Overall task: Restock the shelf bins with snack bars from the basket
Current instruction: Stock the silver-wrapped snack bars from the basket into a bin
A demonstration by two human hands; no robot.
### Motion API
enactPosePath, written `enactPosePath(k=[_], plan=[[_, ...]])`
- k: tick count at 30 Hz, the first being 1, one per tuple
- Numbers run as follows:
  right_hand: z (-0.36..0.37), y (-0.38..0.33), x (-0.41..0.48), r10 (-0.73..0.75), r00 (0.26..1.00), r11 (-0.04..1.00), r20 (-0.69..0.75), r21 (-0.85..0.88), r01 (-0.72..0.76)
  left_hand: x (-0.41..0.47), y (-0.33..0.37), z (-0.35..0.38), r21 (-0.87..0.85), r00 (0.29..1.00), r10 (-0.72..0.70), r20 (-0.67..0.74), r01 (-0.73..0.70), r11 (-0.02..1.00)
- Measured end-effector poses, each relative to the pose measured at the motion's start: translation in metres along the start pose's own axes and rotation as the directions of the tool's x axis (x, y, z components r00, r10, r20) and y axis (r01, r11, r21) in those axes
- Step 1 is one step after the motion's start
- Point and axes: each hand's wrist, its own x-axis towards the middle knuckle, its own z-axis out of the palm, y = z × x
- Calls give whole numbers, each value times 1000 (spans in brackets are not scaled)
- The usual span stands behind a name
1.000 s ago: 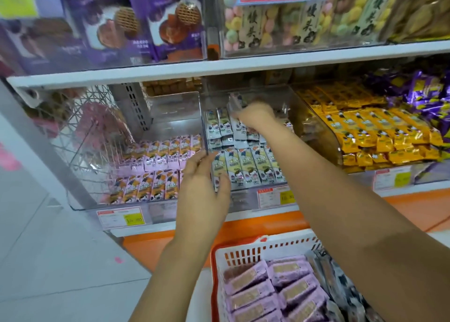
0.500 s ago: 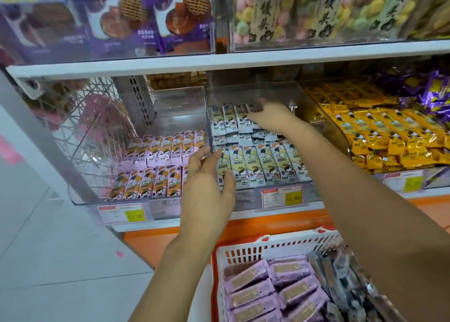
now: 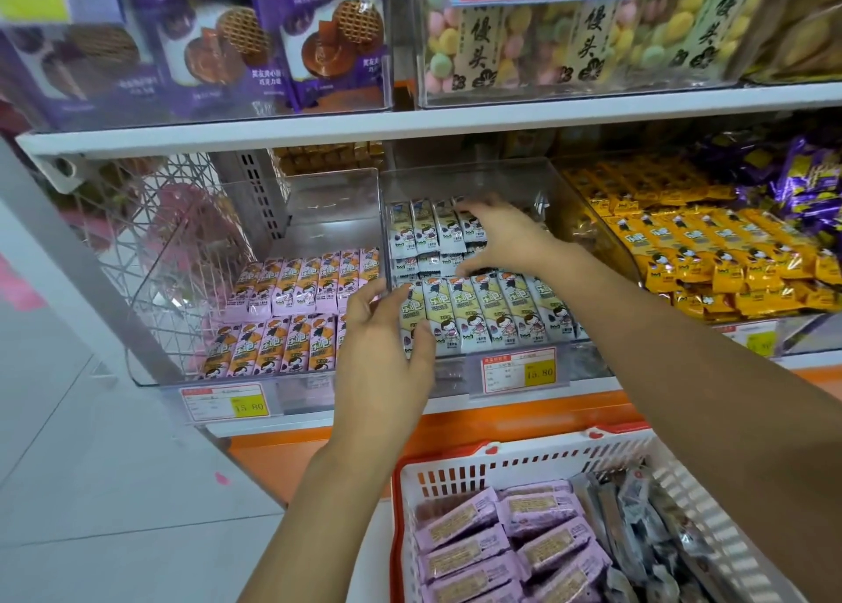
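Under the white shelf board (image 3: pixel 410 126), clear bins stand side by side; the middle bin (image 3: pixel 455 178) holds cream-wrapped snack bars (image 3: pixel 483 311) in a near row standing against its front wall, with a far row (image 3: pixel 423 229) behind and a few bars lying flat between the two. At the near left corner of this bin is the left hand (image 3: pixel 382 356), fingers almost straight and loosely apart, their tips at the wall shared with the left bin (image 3: pixel 328 188), the thumb laid on the face of the leftmost near-row bar. Farther in is the right hand (image 3: pixel 505 238); its fingers curve over the far ends of the right-hand bars of the far row and its thumb sits at their near ends, but whether it pinches a bar or only presses on them I cannot tell. The left bin holds two rows of pink-wrapped bars (image 3: pixel 310 283); to the right lie yellow-wrapped bars (image 3: pixel 711 256) and, beyond them, purple wrappers (image 3: pixel 811 192). Price tags (image 3: pixel 519 370) hang on the bin fronts. Near the person, low and right of centre, stands the basket (image 3: pixel 524 461) — white lattice walls, orange rim — with lilac packs (image 3: pixel 501 538) stacked on its left side and dark silvery packs (image 3: pixel 647 525) on its right. Above the board stand purple waffle boxes (image 3: pixel 291 42) and bags of pastel balls (image 3: pixel 569 33); at the left is pale floor (image 3: pixel 91 488).
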Motion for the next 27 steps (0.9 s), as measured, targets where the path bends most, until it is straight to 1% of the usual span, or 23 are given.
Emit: enactPosePath(k=[2,6,11,14,16,17,19,21,23,25,26,27], plan=[[2,-1,0,-16,1000,1000,-23,-13,16,0,-1,0,2,1000,0,-1,0,1000],[1,-2,1,-40,997,994,-61,-105,34,1,-3,2,-4,1000,-1,-5,1,1000],[2,-7,2,-38,994,983,-105,-180,19,3,-6,2,-2,999,27,-16,-27,1000],[2,-8,-2,-18,995,992,-97,-130,5,2,-7,1,0,999,41,-22,-41,999],[-3,-9,-14,-7,993,999,-116,-52,1,-2,-7,2,7,992,110,-64,-110,994],[-7,-9,-24,-17,989,1000,-149,-19,14,-4,-6,3,15,983,161,-87,-161,987],[-15,-12,-51,-50,959,997,-278,42,64,-13,-3,6,3,962,258,-93,-259,966],[-16,-14,-88,-68,921,989,-383,94,112,-25,0,10,-37,939,343,-34,-344,938],[-8,-13,-130,-108,898,980,-427,105,168,-39,2,16,-88,918,386,92,-379,921],[4,-1,-171,-123,894,980,-431,90,178,-54,0,25,-93,888,376,264,-365,926],[13,11,-190,-99,904,984,-417,92,150,-61,-3,30,-73,862,366,350,-364,928],[24,27,-206,-39,925,988,-379,121,91,-67,-8,36,-49,831,354,430,-370,928]])
